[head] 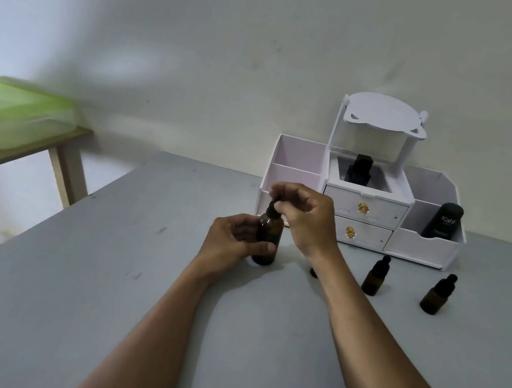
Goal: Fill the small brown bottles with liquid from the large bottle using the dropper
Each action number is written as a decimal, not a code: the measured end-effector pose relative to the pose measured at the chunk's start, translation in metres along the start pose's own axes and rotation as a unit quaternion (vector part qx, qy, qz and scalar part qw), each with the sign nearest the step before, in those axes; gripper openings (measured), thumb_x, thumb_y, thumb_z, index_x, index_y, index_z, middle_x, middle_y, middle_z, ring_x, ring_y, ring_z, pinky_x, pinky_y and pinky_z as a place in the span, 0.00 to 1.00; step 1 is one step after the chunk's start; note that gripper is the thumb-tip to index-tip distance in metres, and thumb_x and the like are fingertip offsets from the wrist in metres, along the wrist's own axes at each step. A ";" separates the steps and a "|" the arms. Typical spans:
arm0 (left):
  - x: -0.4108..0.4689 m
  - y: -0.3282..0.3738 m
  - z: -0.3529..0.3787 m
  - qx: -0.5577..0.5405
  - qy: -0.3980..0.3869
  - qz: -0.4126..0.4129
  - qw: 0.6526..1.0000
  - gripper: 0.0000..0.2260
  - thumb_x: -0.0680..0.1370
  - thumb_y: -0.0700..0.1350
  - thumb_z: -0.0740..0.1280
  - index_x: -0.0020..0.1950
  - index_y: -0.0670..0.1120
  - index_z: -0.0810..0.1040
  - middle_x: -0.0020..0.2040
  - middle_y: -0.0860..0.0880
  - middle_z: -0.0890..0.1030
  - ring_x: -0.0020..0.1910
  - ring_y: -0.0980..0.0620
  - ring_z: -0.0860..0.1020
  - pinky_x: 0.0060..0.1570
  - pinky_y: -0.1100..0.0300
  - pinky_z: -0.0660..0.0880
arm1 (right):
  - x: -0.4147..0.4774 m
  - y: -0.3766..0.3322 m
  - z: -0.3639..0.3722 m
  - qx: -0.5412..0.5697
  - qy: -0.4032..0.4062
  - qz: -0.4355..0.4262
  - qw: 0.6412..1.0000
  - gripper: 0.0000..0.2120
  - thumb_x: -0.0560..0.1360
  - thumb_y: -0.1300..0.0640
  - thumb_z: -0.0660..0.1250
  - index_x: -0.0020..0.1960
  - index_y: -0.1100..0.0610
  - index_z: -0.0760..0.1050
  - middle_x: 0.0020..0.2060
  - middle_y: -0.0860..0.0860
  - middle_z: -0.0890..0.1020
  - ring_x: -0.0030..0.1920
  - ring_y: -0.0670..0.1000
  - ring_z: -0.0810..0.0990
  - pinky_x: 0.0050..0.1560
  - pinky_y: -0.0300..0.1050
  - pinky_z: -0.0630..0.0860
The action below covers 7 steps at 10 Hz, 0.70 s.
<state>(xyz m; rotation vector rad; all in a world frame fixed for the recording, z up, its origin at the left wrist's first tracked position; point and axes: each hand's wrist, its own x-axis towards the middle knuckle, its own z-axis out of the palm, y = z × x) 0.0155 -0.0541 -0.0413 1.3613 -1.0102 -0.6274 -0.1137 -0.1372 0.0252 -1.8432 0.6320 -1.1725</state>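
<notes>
We can't see most of the dropper (274, 206): right hand (306, 216) covers its top, only a bit of black cap shows. Left hand (234, 240) hides the large bottle's (269, 239) left side & part of its base. One small bottle (313, 271) sits behind the right wrist, only a dark sliver visible. Green-lidded box (11, 110) is blurred & cut off at the left edge. Black item in the organizer's (365, 190) middle compartment is too dark to identify. Both forearms run off the bottom edge.

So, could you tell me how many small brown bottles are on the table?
2 clearly: one small bottle right of the right forearm, another small bottle further right. A dark object mostly hidden behind the wrist may be a third.
</notes>
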 end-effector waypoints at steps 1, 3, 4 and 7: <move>0.001 -0.002 0.000 -0.001 0.002 -0.001 1.000 0.21 0.67 0.38 0.82 0.59 0.44 0.84 0.52 0.48 0.87 0.53 0.51 0.85 0.60 0.53 0.80 | 0.000 -0.001 -0.001 -0.037 0.011 -0.005 0.999 0.09 0.72 0.65 0.73 0.47 0.53 0.85 0.40 0.47 0.86 0.43 0.47 0.85 0.50 0.43 0.83; 0.000 -0.001 0.000 0.010 0.001 0.003 1.000 0.22 0.67 0.39 0.81 0.60 0.44 0.84 0.52 0.48 0.87 0.53 0.53 0.85 0.60 0.55 0.80 | 0.000 0.001 -0.003 -0.025 0.015 -0.012 1.000 0.08 0.71 0.61 0.76 0.50 0.54 0.84 0.41 0.48 0.86 0.42 0.45 0.84 0.46 0.36 0.82; 0.000 -0.002 0.001 0.011 0.001 0.004 1.000 0.22 0.67 0.39 0.82 0.60 0.44 0.83 0.52 0.48 0.87 0.53 0.52 0.85 0.60 0.54 0.80 | 0.001 0.004 -0.005 -0.020 0.007 -0.009 1.000 0.08 0.72 0.63 0.75 0.49 0.54 0.85 0.41 0.48 0.87 0.43 0.46 0.85 0.48 0.39 0.82; -0.009 -0.005 0.003 0.008 -0.007 0.014 1.000 0.34 0.64 0.48 0.82 0.69 0.47 0.78 0.61 0.49 0.84 0.63 0.53 0.81 0.69 0.52 0.74 | -0.013 0.001 -0.002 -0.068 0.025 -0.049 0.996 0.12 0.72 0.59 0.75 0.55 0.51 0.82 0.46 0.44 0.85 0.47 0.43 0.83 0.49 0.39 0.81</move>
